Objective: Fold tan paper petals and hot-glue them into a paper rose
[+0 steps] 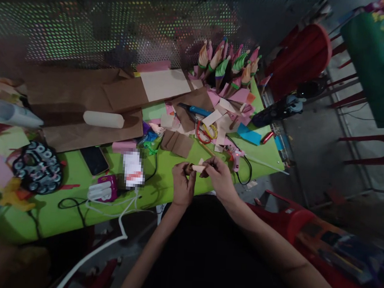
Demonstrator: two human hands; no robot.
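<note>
Head view, looking down at a green table (164, 186). At the near edge, between both hands, a pale paper piece (198, 168), held up off the surface. Left hand (183, 185): thumb and fingers together, clamped on the left end of the piece; something brown in the same grip, too small to make out. Right hand (221, 176): fingertips pinched on the right end.

Just beyond the hands, folded brown paper (176, 144). Beside the right hand, a pink glue gun (236, 159), red light showing. Farther back among paper scraps, a blue cutter (199, 110) and scissors (204, 135) with red and yellow handles. At the far right corner, upright, a cluster of paper cones (221, 71) with green, pink and orange tops.

To the left: a dark phone (94, 160), and a white roll (103, 119) on large brown sheets (64, 137).
</note>
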